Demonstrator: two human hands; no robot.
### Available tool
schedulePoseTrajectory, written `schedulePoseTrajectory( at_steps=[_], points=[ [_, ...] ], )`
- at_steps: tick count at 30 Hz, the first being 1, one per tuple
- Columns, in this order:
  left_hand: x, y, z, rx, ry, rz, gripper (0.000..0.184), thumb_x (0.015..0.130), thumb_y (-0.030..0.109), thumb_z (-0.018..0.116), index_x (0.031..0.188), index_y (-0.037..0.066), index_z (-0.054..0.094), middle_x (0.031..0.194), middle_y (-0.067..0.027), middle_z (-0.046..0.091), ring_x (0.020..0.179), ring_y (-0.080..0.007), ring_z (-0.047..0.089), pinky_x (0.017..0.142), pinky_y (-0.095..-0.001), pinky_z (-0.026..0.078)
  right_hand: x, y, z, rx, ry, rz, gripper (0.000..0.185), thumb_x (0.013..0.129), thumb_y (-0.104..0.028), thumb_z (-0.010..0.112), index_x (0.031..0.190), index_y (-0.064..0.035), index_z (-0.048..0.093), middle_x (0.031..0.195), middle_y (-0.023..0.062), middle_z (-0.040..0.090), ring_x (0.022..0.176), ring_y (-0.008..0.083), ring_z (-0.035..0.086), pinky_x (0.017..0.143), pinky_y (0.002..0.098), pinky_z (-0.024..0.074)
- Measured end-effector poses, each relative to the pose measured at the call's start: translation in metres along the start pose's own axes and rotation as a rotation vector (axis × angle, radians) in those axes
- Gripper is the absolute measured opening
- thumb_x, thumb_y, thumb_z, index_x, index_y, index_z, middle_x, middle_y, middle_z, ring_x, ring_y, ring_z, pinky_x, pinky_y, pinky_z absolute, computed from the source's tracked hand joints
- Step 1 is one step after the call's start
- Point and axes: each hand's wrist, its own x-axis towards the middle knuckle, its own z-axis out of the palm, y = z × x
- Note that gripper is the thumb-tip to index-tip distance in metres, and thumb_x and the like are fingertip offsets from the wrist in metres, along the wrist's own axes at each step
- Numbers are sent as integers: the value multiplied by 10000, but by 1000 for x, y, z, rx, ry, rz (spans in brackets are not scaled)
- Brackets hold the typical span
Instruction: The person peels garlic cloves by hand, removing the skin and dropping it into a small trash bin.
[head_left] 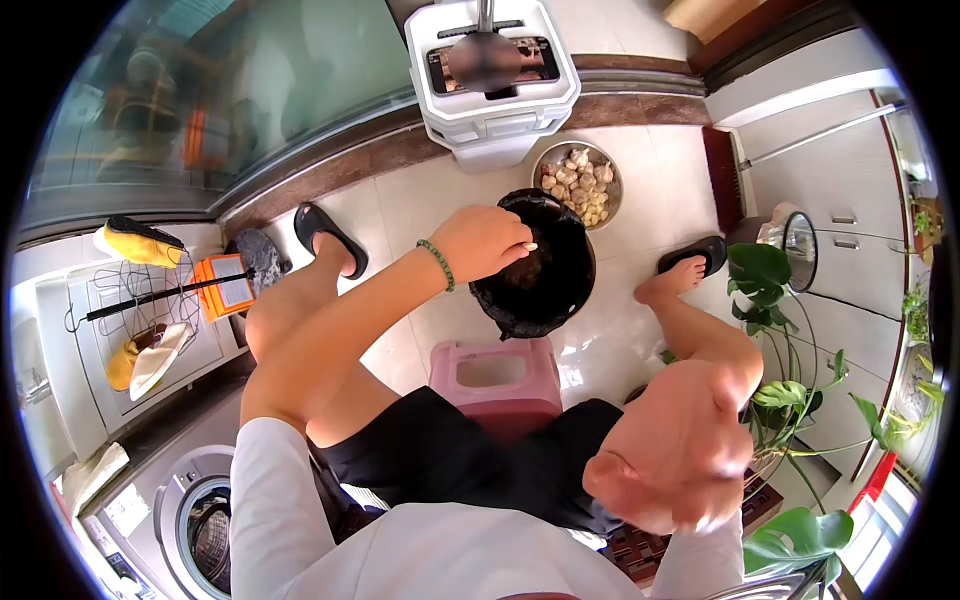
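Left hand (478, 240): fingers pinching white bit (531, 246) over bin (540, 280), presumably so drops land inside | Bowl (617, 190), garlic (578, 178) within: floor (670, 165), just beside bin, handy | Right hand (680, 450): blurred, grip cannot be told

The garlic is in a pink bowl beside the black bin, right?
Not quite: the bowl isn't pink. The head view shows it's silvery metal. The garlic is in it, beside the black bin, as you said.
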Motion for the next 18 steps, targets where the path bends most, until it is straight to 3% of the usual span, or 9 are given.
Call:
schedulePoseTrajectory(
  at_steps=[1, 3, 6, 9, 10, 13, 14, 16, 18],
  points=[
    [2, -2, -1, 1, 10, 9, 174, 925, 255, 581, 897, 107, 668, 810, -68, 619, 821, -287, 609, 702, -426, 479, 4, -5, 0, -41, -18, 41, 307, 761, -95, 679, 1030, -242, 696, 1157, -112, 608, 1148, 100, 533, 895, 429, 438],
    [1, -1, 0, -22, 20, 14, 172, 924, 255, 583, 895, 108, 669, 820, -64, 625, 831, -284, 613, 716, -424, 481, 24, -4, -6, -110, -262, -172, 314, 779, -136, 676, 1042, -303, 713, 1214, -145, 572, 1208, 100, 495, 917, 487, 437],
    [2, 0, 0, 50, -10, 28, 168, 918, 256, 590, 905, 111, 675, 833, -55, 633, 841, -279, 618, 726, -421, 486, 34, -10, 7, -86, -330, -455, 344, 797, -166, 667, 1082, -353, 716, 1283, -175, 530, 1239, 92, 472, 933, 517, 435],
    [3, 2, 3, 102, -39, 29, 165, 912, 254, 596, 917, 112, 679, 835, -50, 637, 836, -278, 620, 724, -422, 491, 8, -17, 13, -206, 39, -508, 372, 814, -167, 646, 1125, -363, 701, 1371, -214, 465, 1203, 80, 476, 940, 514, 435],
    [1, 5, 2, 83, -27, 33, 164, 908, 254, 601, 920, 110, 680, 833, -52, 637, 831, -280, 621, 720, -423, 493, 6, -18, 11, -153, 56, -414, 373, 830, -115, 627, 1157, -286, 684, 1353, -151, 503, 1160, 83, 524, 919, 475, 477],
    [-4, 3, 7, 68, -14, 70, 157, 906, 247, 604, 919, 110, 679, 832, -55, 637, 831, -281, 623, 721, -423, 493, 13, -40, -6, 7, -30, -90, 409, 916, -269, 580, 1315, -355, 551, 1308, -178, 535, 1112, 188, 527, 897, 535, 439],
    [-6, 3, 8, 66, -17, 73, 157, 906, 247, 604, 919, 110, 679, 832, -55, 637, 831, -281, 623, 721, -423, 493, 28, -49, -14, 249, -46, 234, 380, 946, -325, 553, 1322, -297, 504, 1197, -118, 605, 1080, 217, 548, 866, 528, 444],
    [-6, 4, 9, 83, -47, 68, 144, 900, 233, 607, 917, 108, 678, 827, -57, 634, 832, -281, 623, 721, -423, 493, 46, -53, -18, 478, -59, 562, 386, 976, -381, 527, 1328, -239, 457, 1086, -59, 675, 1047, 246, 568, 834, 520, 450],
    [-9, 5, 13, 73, -51, 76, 141, 898, 229, 608, 918, 107, 677, 823, -59, 631, 831, -282, 623, 720, -424, 493, 56, -35, -12, 690, -67, 322, 459, 1012, -380, 426, 1420, -259, 254, 1045, 22, 686, 1017, 279, 566, 890, 518, 431]
  ],
)
